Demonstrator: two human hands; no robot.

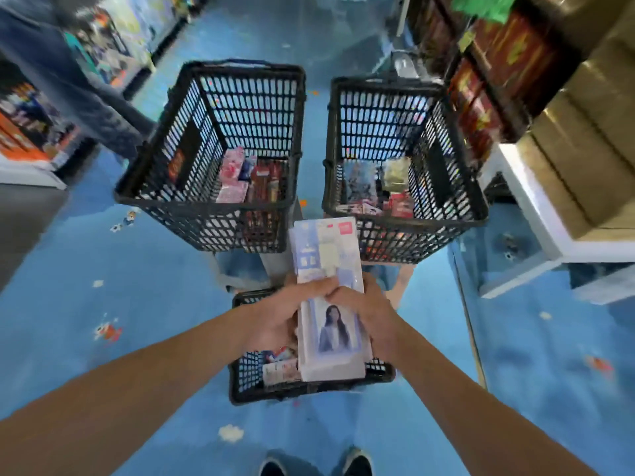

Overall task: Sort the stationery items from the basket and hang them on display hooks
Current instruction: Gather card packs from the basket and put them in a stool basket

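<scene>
Three black plastic baskets of open lattice stand on a glossy blue floor (137, 304): the left tall basket (206, 207) and right tall basket (405, 218) side by side ahead, the low basket (240, 379) nearest the person. All hold small printed packs, too blurred to identify. The packet stack (330, 255), flat, rectangular, pale and glossy, is gripped at mid-length: left hand (285, 314) curled round its left edge, right hand (367, 317) round its right. It is held directly above the low basket
</scene>
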